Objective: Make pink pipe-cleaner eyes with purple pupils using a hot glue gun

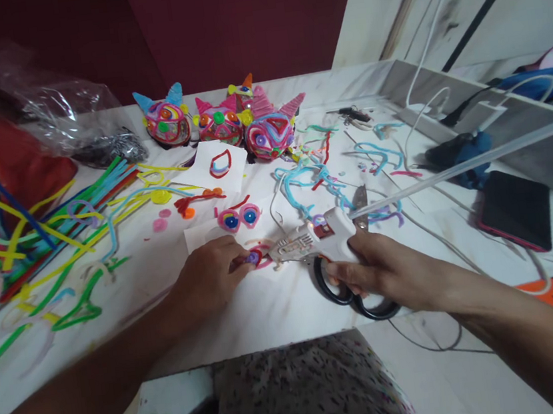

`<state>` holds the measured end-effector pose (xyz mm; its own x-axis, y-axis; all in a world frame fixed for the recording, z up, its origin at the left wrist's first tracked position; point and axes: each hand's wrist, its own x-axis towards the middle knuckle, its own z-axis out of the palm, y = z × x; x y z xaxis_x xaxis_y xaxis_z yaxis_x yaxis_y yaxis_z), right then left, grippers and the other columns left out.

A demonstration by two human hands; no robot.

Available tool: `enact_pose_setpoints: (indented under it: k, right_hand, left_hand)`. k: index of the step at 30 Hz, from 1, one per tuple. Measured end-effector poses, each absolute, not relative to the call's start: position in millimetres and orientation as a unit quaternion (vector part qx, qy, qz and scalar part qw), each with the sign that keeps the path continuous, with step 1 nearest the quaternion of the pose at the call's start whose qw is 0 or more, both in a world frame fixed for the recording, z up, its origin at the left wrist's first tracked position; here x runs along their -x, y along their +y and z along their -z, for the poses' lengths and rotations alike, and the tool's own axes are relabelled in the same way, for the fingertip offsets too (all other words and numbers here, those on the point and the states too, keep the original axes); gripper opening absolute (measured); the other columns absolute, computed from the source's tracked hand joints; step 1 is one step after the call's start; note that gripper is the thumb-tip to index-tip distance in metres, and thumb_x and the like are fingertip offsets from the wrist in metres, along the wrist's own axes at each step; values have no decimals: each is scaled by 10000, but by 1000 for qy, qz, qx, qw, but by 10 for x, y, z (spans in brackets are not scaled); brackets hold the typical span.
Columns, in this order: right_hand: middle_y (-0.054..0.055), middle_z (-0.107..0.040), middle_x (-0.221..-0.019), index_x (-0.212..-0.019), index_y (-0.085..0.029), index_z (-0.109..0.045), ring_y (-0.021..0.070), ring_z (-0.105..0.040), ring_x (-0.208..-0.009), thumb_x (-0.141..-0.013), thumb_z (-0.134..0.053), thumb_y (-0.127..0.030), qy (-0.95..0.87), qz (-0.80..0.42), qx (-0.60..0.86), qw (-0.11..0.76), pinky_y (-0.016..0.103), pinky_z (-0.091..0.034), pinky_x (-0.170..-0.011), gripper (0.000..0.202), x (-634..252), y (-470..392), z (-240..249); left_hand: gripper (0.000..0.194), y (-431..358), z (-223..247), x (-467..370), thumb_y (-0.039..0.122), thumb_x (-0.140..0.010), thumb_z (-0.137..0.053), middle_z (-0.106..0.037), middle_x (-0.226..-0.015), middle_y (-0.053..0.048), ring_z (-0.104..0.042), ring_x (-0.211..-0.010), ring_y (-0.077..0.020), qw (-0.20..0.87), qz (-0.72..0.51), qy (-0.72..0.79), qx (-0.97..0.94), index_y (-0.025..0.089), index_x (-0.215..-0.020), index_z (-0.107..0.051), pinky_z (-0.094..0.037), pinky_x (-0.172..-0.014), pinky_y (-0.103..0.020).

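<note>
My right hand (372, 266) is wrapped round the handle of a white hot glue gun (335, 235), whose clear glue stick (434, 174) extends to the upper right. The nozzle points left at a small purple and red piece (255, 256) in a pink pipe-cleaner shape. My left hand (218, 268) pinches that piece at its left edge, fingers pressed together. Just above lies a pair of pink rings with blue buttons (239, 219) on white paper (199, 236). Black-handled scissors (335, 287) lie beneath the glue gun and my right hand.
Colourful cat-like heads (218, 123) stand at the back. Pipe cleaners (59, 240) spread over the left, and blue scraps (299, 187) lie mid-table. A black phone (513, 210) rests at the right beside cables. A plastic bag (74, 117) sits back left.
</note>
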<state>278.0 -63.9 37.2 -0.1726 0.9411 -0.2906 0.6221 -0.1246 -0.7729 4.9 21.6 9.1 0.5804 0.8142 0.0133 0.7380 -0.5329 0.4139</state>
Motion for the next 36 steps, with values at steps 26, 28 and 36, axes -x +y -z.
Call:
enact_pose_setpoints:
  k: [26,28,36]
  right_hand:
    - [7,-612,-557,-599,-252,-391,117,-528,-496,-677,-729,-748,-515,-532,603,298,252,-365,-465,606,-2758,-577,-521]
    - [17,-630,-566,-591,-255,-352,117,-532,-513,-653,-763,-739,-496,-528,608,323,246,-358,-475,638,-2806,-555,-530]
    - [8,-619,-575,-585,-240,-408,116,-524,-521,-503,-908,-616,-456,-494,637,377,233,-391,-466,631,-3089,-274,-538]
  left_hand:
    - [132,207,-104,-53,209,-892,-610,-633,-816,-9,-559,-719,-134,186,-96,449,-869,171,-809,-706,-396,-683,-260]
    - [152,203,-117,-56,201,-898,-592,-635,-813,-10,-565,-725,-136,183,-87,452,-868,170,-803,-706,-398,-682,-261]
    - [177,188,-174,-95,172,-905,-559,-637,-831,-16,-578,-748,-147,177,-55,462,-867,163,-847,-726,-404,-701,-271]
